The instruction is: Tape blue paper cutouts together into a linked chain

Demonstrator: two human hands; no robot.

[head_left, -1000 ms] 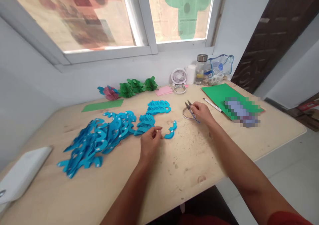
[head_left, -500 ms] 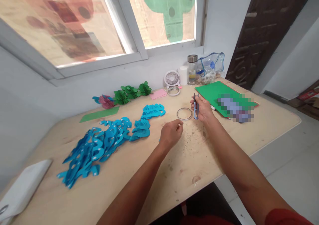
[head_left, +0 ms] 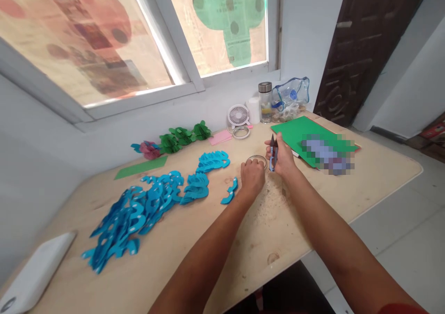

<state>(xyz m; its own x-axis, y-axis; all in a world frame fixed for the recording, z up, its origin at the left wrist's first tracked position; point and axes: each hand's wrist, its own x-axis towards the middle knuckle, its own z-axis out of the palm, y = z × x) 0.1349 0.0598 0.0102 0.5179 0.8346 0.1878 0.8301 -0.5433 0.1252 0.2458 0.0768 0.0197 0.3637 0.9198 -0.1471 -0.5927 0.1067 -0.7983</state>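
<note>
My left hand [head_left: 253, 177] reaches down on the table, its fingers curled together at the near rim of a thin ring-shaped roll [head_left: 261, 157], which it partly covers. Its fingertips are hidden from view. In my right hand [head_left: 285, 158] is a pair of thread snips [head_left: 273, 152], dark blades pointing up and away. A small wavy blue paper strip [head_left: 230, 192] lies just left of my left hand. Beyond it sit fanned blue paper pieces [head_left: 212, 160], and a large heap of blue cutouts with white patches [head_left: 139, 207] spreads to the left.
Along the wall are green paper bunches [head_left: 182, 136], pink paper [head_left: 221, 137], a small fan [head_left: 238, 115], another roll [head_left: 241, 132], a bottle [head_left: 265, 105] and a clear bag [head_left: 292, 93]. Green sheets [head_left: 295, 131] lie right; a white device [head_left: 38, 272] lies left.
My left hand has moved right and forward onto the ring-shaped roll, uncovering the small blue strip. My right hand still holds the snips in nearly the same place. The view has shifted slightly.
</note>
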